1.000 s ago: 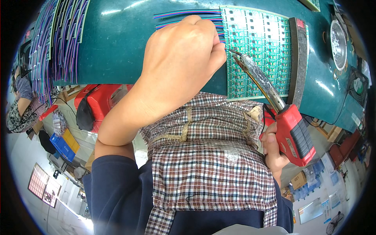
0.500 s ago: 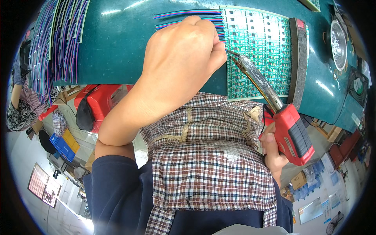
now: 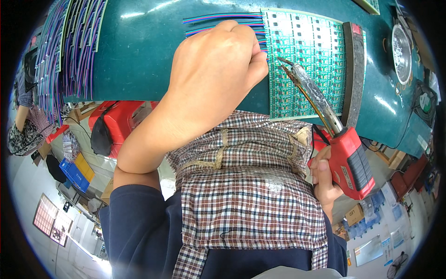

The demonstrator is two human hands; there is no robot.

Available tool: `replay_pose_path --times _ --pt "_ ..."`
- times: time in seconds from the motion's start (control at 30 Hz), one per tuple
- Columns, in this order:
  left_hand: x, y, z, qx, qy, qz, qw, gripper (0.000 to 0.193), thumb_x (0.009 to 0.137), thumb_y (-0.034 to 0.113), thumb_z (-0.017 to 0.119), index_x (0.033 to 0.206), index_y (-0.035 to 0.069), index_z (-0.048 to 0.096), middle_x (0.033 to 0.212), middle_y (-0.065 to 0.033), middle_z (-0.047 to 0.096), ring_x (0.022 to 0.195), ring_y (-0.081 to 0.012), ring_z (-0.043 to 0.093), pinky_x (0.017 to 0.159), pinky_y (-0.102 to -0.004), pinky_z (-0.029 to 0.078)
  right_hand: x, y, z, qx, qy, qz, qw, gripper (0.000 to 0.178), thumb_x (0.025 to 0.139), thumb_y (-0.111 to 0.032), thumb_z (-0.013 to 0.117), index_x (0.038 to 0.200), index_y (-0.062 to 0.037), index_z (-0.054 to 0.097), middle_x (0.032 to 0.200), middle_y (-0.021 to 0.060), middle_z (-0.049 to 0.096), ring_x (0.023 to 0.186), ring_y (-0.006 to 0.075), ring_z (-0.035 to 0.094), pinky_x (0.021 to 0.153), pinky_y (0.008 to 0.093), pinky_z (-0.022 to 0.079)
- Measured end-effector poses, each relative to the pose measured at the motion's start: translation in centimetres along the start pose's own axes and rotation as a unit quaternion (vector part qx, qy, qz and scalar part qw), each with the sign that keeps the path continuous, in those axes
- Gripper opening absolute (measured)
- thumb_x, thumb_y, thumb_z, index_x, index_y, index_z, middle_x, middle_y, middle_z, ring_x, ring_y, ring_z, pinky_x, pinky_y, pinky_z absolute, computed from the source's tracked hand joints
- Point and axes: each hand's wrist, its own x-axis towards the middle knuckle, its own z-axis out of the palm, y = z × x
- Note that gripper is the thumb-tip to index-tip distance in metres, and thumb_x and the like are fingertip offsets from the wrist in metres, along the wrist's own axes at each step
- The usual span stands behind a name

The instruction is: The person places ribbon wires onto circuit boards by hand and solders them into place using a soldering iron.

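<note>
My left hand [image 3: 216, 65] is closed in a pinch at the left edge of a green circuit board panel [image 3: 304, 69]. Coloured wires [image 3: 223, 17] run leftward from that edge and pass beneath the hand; the fingertips' grip on them is mostly hidden. In my right hand [image 3: 324, 179] is a soldering iron [image 3: 351, 162] with a red and black handle. Its metal barrel slants up and left, and a thin brass-coloured tube runs alongside. The dark tip hovers over or touches the panel just right of my left fingertips; which one, I cannot tell.
A dark bar [image 3: 353, 74] lies across the panel's right side. Bundles of wired boards [image 3: 76, 51] are laid at the far left of the green table [image 3: 139, 60]. To the right are a round metal dish [image 3: 401, 53] and a small fan [image 3: 423, 102]. Another person's arm [image 3: 22, 116] shows at far left.
The soldering iron's tip has shifted a little to the right, away from my left fingertips, and its handle has moved slightly down. My left hand has barely moved.
</note>
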Motion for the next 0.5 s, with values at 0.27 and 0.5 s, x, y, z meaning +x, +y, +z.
replay_pose_path --times 0.27,0.5 --pt "0.1 0.0 -0.1 0.003 -0.005 -0.005 1.0 0.017 0.08 0.011 0.07 0.077 0.0 0.058 0.072 -0.0089 0.059 0.059 -0.0208 0.06 0.057 -0.0297 0.05 -0.3 0.8 -0.7 -0.051 -0.032 -0.034 0.998 0.009 0.087 -0.005 0.059 0.089 0.0026 0.053 0.063 0.0066 0.052 0.044 0.0072 0.04 0.044 0.0222 0.037" --pt "0.1 0.0 -0.2 -0.009 -0.01 -0.012 1.0 0.016 0.08 0.011 0.07 0.077 0.0 0.06 0.073 -0.0086 0.06 0.061 -0.0197 0.062 0.058 -0.0294 0.052 0.0 0.6 -0.3 -0.04 -0.006 -0.003 0.999 0.009 0.087 -0.005 0.06 0.086 0.003 0.055 0.063 0.0056 0.051 0.045 0.0081 0.042 0.044 0.0225 0.037"
